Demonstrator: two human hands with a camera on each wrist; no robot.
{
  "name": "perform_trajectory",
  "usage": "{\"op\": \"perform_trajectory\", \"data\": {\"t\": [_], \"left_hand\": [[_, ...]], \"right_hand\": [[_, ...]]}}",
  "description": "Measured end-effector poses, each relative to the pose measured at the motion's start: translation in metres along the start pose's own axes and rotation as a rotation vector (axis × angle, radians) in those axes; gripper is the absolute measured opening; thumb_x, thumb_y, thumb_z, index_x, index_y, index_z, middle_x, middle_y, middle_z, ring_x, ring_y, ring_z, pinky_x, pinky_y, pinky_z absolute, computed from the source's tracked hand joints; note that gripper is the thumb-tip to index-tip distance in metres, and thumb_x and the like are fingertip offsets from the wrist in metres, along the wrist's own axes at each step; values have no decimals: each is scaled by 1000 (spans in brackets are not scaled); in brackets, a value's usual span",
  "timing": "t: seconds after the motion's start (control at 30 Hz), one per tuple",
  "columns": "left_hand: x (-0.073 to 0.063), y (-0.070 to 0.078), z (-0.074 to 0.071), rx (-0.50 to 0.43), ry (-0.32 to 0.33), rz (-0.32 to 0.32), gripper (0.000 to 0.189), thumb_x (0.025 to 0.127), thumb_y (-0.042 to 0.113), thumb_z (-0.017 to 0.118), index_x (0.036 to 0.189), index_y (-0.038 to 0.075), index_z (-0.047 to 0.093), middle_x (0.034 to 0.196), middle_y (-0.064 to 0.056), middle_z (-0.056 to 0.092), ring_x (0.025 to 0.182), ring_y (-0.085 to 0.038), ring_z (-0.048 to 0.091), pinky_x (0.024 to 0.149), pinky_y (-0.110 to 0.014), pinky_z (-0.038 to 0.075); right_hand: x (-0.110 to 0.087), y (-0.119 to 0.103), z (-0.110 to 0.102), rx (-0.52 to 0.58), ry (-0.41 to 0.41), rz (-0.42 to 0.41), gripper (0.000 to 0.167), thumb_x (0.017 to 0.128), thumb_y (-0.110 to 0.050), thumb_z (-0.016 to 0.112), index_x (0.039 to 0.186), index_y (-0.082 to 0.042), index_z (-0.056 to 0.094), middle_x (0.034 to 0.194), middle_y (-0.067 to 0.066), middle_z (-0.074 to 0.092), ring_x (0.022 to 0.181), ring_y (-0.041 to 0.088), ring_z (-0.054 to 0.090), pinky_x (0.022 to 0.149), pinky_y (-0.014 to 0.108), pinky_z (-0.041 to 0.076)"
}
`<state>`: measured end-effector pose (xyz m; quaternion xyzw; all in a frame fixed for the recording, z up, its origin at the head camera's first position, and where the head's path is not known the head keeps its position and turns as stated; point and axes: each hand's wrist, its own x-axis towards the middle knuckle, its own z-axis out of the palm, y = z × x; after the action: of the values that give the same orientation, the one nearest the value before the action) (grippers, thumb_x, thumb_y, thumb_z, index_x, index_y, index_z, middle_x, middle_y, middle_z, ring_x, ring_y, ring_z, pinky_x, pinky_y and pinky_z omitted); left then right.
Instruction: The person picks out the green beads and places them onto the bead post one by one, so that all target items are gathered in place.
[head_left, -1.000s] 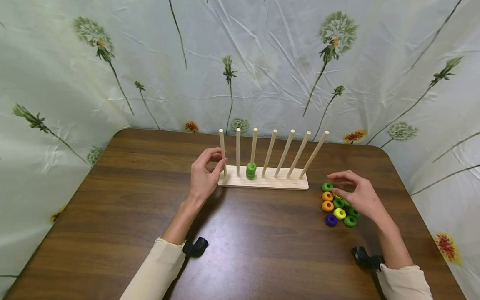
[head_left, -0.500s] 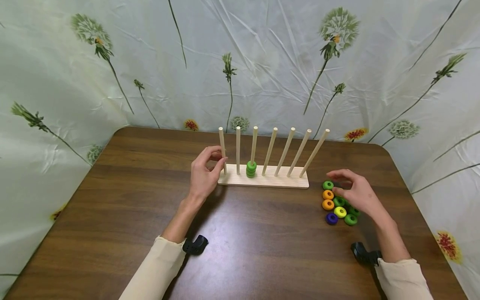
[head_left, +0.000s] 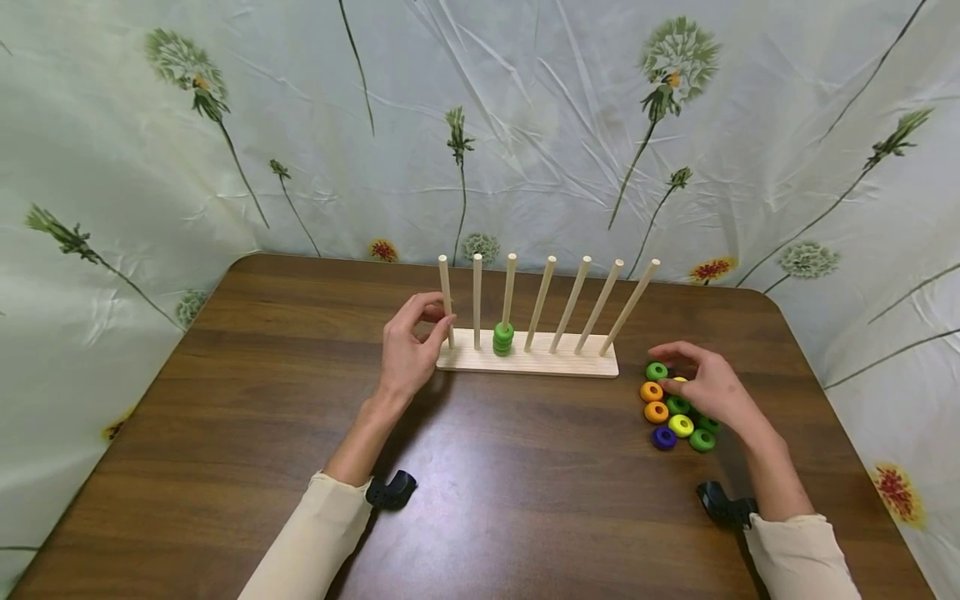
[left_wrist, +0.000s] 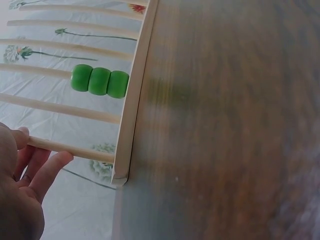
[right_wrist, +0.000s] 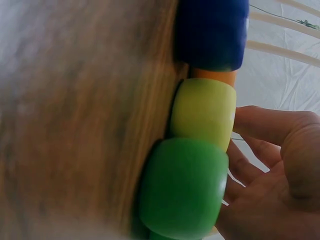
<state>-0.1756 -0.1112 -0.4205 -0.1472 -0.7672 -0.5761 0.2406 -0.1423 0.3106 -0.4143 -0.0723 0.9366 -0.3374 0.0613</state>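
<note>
My left hand (head_left: 405,354) holds the leftmost wooden peg (head_left: 445,283) of a pale pegboard; in the left wrist view the fingers and thumb close around it low down. Three green rings (left_wrist: 99,80) are stacked on the third peg from the left. My right hand (head_left: 716,390) hovers with bent, spread fingers over a cluster of rings at the right. Its thumb is by the upper orange ring (head_left: 647,395), and its fingertips are near a green ring (head_left: 651,377). Part of the cluster is hidden under this hand. I cannot see a ring gripped.
The pegboard's base (head_left: 573,367) stands at the back of the brown table (head_left: 517,500); its other pegs are bare. Also in the cluster are a second orange ring (head_left: 651,417), a blue ring (head_left: 657,442), a yellow ring (right_wrist: 205,112) and several green ones. A flowered curtain (head_left: 300,100) hangs behind.
The right hand has shifted slightly left over the rings. The upper orange ring has slid a little left, and some yellow shows again beside the thumb. The left hand stays on its peg.
</note>
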Motion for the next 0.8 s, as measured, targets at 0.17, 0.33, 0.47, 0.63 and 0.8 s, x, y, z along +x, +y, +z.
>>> {"op": "perform_trajectory", "data": {"t": [0.17,0.33,0.47,0.63,0.8], "left_hand": [[0,0,1,-3,-2,-5,24,91,-4,74,114,-2,70,95,-18,72,87,-26,71,61,-24,62],[0,2,1,-2,-3,-12,24,91,-4,75,114,-1,70,96,-18,72,87,-25,71,61,-25,63],[0,3,1,4,-8,-8,23,92,-2,75,114,-1,70,95,-17,71,86,-22,70,60,-27,62],[0,2,1,9,-6,-4,22,92,-2,75,113,-1,70,95,-17,71,85,-21,69,58,-24,60],[-1,1,0,13,-4,-3,22,92,-1,75,113,-1,70,96,-17,71,86,-22,69,59,-16,57]], "right_hand": [[2,-1,1,-18,-12,1,40,93,1,72,132,2,64,130,28,66,116,45,62,101,64,53],[3,-3,2,-25,0,4,37,97,-2,70,133,0,63,129,26,67,114,41,64,100,61,55],[1,-6,2,-8,44,-2,36,99,-5,69,134,0,62,128,26,67,112,42,65,98,61,56],[-1,-14,1,9,133,-26,39,101,-12,68,138,-2,59,133,26,64,109,41,67,87,30,61],[0,-22,-1,38,217,-80,41,101,-13,69,139,-2,59,133,23,64,100,0,61,80,0,42]]}}
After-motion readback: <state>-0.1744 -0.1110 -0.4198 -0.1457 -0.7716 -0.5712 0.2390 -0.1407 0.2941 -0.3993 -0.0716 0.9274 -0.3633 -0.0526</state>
